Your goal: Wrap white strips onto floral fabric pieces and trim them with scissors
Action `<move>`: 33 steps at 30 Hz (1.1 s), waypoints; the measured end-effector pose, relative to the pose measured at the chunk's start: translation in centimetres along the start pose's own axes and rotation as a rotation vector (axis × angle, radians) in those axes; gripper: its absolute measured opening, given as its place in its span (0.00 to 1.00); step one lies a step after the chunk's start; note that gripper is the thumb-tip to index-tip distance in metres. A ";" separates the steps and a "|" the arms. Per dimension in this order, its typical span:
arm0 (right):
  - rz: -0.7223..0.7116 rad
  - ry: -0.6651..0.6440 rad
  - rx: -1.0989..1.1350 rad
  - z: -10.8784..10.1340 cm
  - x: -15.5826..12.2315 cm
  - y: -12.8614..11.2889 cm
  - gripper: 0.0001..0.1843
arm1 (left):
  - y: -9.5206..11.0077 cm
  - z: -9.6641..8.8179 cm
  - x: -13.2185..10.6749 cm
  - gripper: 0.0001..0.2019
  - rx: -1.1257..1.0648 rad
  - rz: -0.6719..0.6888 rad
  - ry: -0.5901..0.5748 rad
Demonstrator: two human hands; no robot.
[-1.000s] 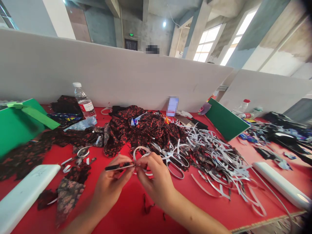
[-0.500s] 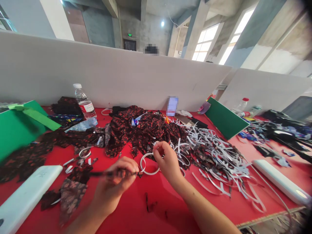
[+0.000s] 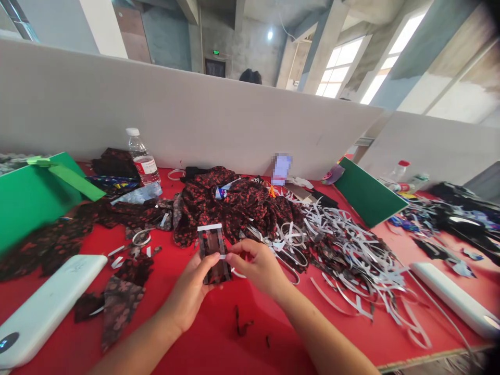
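Observation:
My left hand (image 3: 193, 284) is closed round a small, flat, dark rectangular piece (image 3: 211, 240), thumb on its face and fingers behind. A white band (image 3: 209, 227) runs along that piece's top edge. From the right my right hand (image 3: 255, 263) pinches at the piece's side, its thumb close to my left thumb. Between the two thumbs shows a short bit of white strip (image 3: 222, 257); the rest of it is hidden by my right fingers. Just beyond my hands lies a heap of dark, red-flowered fabric (image 3: 250, 205).
To the right spreads a tangle of white strips (image 3: 351, 250). Dark scraps (image 3: 125, 302) and a white power bank (image 3: 50, 307) lie at left; another long white device (image 3: 453, 294) is at right. A water bottle (image 3: 144, 161), phone (image 3: 281, 169) and green boards (image 3: 369, 192) stand behind.
The dark piece, edge-on and blurred before, now faces me upright in my left hand. My right hand has moved down and left to its side. The view has shifted slightly.

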State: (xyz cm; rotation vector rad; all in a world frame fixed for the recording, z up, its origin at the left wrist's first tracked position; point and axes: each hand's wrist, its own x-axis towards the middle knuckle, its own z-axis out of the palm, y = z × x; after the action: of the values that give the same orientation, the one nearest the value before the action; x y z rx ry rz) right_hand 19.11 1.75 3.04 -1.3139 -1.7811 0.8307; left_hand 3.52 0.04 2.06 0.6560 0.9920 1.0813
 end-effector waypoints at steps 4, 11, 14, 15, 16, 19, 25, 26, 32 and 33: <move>0.136 -0.049 0.281 0.7 -0.3 0.4 0.10 | 0.2 0.1 -0.1 0.17 -0.085 -0.095 -0.114; 0.280 -0.019 0.683 0.2 -0.3 0.8 0.11 | 0.8 -0.2 0.3 0.15 -0.195 0.030 -0.207; 0.277 -0.001 0.681 0.1 -0.3 0.8 0.12 | 0.7 -0.6 0.5 0.09 -0.083 0.131 -0.185; 0.278 0.000 0.681 0.1 -0.3 0.9 0.12 | 0.6 -0.7 0.5 0.07 -0.052 0.149 -0.176; 0.280 -0.002 0.682 0.1 -0.2 0.9 0.12 | 0.5 -0.8 0.6 0.06 -0.030 0.157 -0.168; 0.285 -0.023 0.704 0.1 -0.2 1.3 0.13 | 0.5 -1.0 0.8 0.05 -0.003 0.163 -0.137; 0.350 -0.108 0.895 0.1 -0.3 1.4 0.12 | 0.6 -1.1 0.8 0.03 -0.078 0.150 -0.184; 0.365 -0.120 0.929 0.1 -0.3 1.3 0.13 | 0.6 -1.0 0.7 0.04 -0.121 0.121 -0.198; 0.413 -0.172 1.070 0.4 -0.4 0.7 0.14 | 0.9 -0.5 0.8 0.08 -0.305 -0.034 -0.178; 0.415 -0.184 1.081 0.5 -0.5 0.8 0.13 | 0.9 -0.5 0.8 0.10 -0.312 -0.043 -0.198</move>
State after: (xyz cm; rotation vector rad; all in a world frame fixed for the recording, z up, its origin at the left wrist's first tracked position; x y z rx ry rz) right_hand 19.10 1.47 2.01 -0.8479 -0.8569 1.8394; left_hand 2.79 1.09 2.32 0.4736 0.6471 1.0819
